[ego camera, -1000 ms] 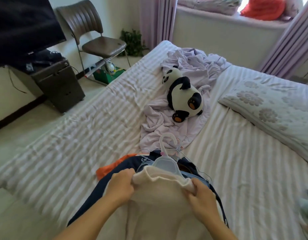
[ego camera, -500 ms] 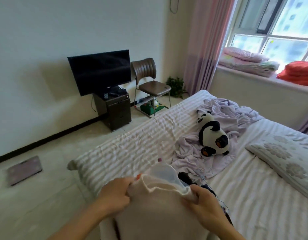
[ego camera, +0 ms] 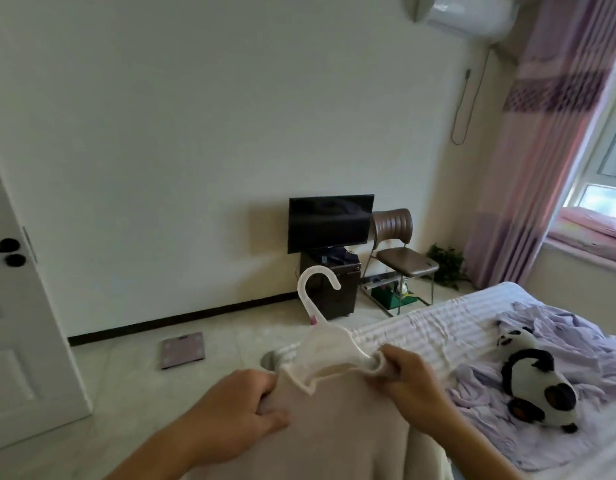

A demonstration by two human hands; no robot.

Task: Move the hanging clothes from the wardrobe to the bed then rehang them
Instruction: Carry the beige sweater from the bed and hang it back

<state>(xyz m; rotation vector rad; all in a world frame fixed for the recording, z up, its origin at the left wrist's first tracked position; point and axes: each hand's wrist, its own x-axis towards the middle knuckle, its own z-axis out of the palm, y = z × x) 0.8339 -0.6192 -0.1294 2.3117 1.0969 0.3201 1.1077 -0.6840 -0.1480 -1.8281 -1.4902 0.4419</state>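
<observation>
Cream sweater (ego camera: 334, 420) on white hanger (ego camera: 320, 327) — gripped by left hand (ego camera: 237, 407), right hand (ego camera: 407, 386)

Only two bare forearms and hands show, the left hand (ego camera: 242, 407) and the right hand (ego camera: 408, 389), with no sleeve, glove, watch, ring or bracelet on either, and each arm uncovered to the frame's edge.

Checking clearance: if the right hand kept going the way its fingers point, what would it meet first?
The right hand points up-left; it would likely meet the white hanger it already pinches through the beige garment. Depth unclear.
</observation>
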